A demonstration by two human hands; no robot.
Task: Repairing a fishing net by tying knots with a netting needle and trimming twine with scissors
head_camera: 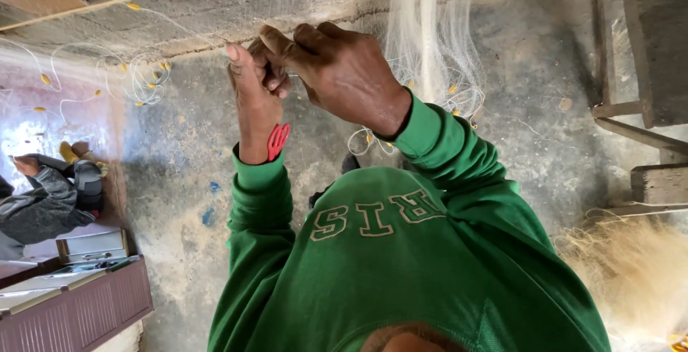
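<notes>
Both my hands are raised together over a grey concrete floor, in green sleeves. My left hand [254, 101] has its fingers closed around a thin white fishing line [179, 33], and a red plastic tool [278, 140] sticks out below its palm at the wrist. My right hand [342, 72] lies over the left one, its fingertips pinched on the same line at the spot where the hands meet. The line runs off to the upper left, strung with small yellow floats [133, 6]. A bunch of fine white net [428, 29] hangs just behind my right hand.
More looped line with yellow floats [147, 79] lies on the floor at the left. Another person [43, 198] sits at the far left edge. A maroon box [86, 309] stands at lower left, wooden furniture [645, 72] at the right, and pale straw-coloured fibre [631, 273] at lower right.
</notes>
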